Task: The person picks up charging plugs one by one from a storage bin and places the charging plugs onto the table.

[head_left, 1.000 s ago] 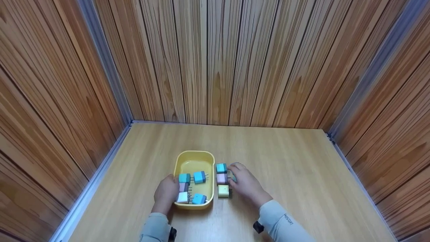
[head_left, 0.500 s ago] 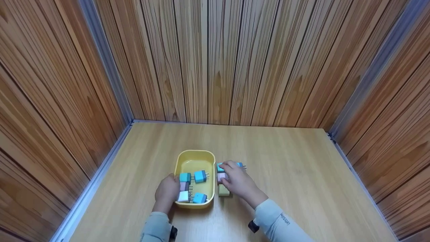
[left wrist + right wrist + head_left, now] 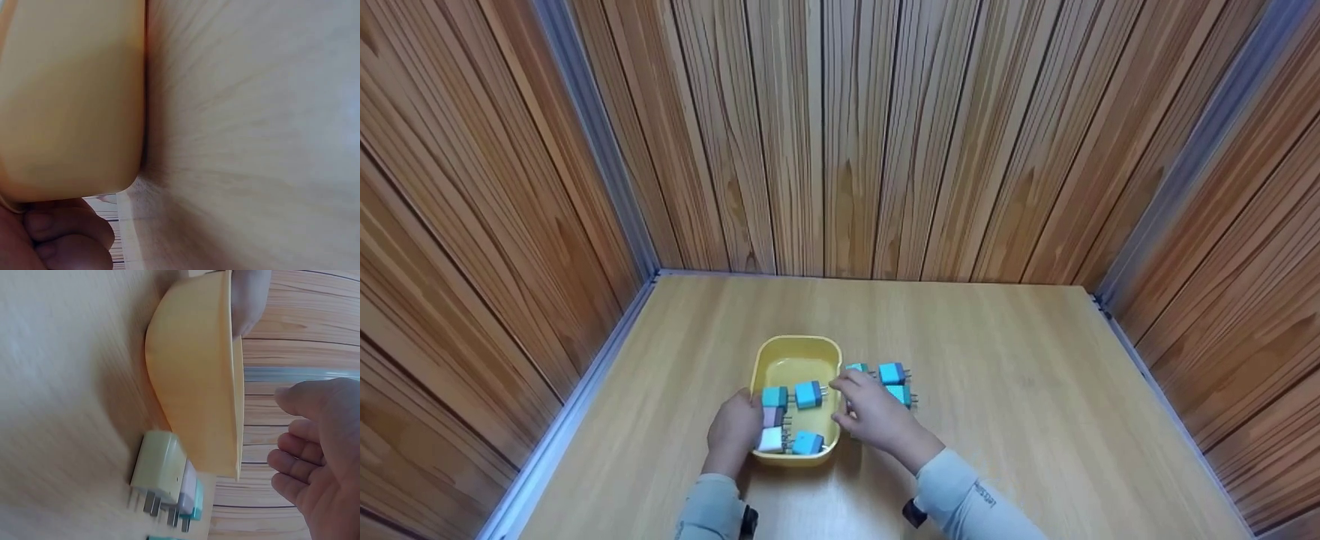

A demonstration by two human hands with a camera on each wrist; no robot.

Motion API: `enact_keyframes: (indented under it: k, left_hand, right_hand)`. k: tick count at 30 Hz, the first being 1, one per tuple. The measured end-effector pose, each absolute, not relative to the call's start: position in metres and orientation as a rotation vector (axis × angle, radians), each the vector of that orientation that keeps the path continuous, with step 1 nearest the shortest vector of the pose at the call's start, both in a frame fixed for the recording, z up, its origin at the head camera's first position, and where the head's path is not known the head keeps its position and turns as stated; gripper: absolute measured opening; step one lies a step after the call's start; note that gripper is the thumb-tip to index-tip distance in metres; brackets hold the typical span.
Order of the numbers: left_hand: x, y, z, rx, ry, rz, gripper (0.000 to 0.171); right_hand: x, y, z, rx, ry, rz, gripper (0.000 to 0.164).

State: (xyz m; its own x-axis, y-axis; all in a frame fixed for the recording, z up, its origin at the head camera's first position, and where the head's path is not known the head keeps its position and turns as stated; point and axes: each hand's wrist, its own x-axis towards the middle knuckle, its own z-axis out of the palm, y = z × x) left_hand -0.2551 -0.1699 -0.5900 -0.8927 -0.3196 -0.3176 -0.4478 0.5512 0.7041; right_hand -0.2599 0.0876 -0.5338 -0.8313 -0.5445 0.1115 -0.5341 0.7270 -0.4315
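My left hand (image 3: 736, 424) grips the left wall of a yellow plastic tub (image 3: 799, 341), and its curled fingers (image 3: 73, 236) show beside the tub in the left wrist view. Inside the tub lie several two-pin plug adapters: a teal one (image 3: 774, 397), a purple one (image 3: 772, 417), a white one (image 3: 770, 439) and blue ones (image 3: 808, 394). My right hand (image 3: 877, 416) hovers at the tub's right rim. Its fingers are loosely bent, with nothing between them in the right wrist view.
Right of the tub, a pale yellow plug adapter (image 3: 160, 464), a purple one (image 3: 187, 486) and a teal one (image 3: 197, 500) stand in a row, partly hidden in the head view. Two blue adapters (image 3: 892, 373) lie beyond. Wood-panelled walls (image 3: 847, 150) enclose the table (image 3: 997, 360).
My right hand has moved left from the adapters' pin side, across the row, to the tub's rim. Two blue adapters it covered now show behind it. My left hand stays on the tub.
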Motion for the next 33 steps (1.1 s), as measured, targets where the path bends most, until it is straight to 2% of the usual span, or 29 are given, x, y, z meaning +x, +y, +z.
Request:
enact_keyframes:
  k: [12, 19, 33]
  left_hand:
    - [-0.255, -0.171, -0.592, -0.565, 2.782, 1.156, 0.038]
    - [-0.254, -0.17, -0.592, -0.609, 2.694, 1.219, 0.042]
    - [-0.255, -0.17, -0.592, -0.624, 2.665, 1.242, 0.037]
  right_hand:
    - [-0.254, 0.068, -0.537, -0.81, 2.811, -0.71, 0.054]
    - [-0.252, 0.063, -0.541, -0.789, 2.737, -0.714, 0.053]
    - [-0.252, 0.055, -0.542, -0.75, 2.714, -0.653, 0.055]
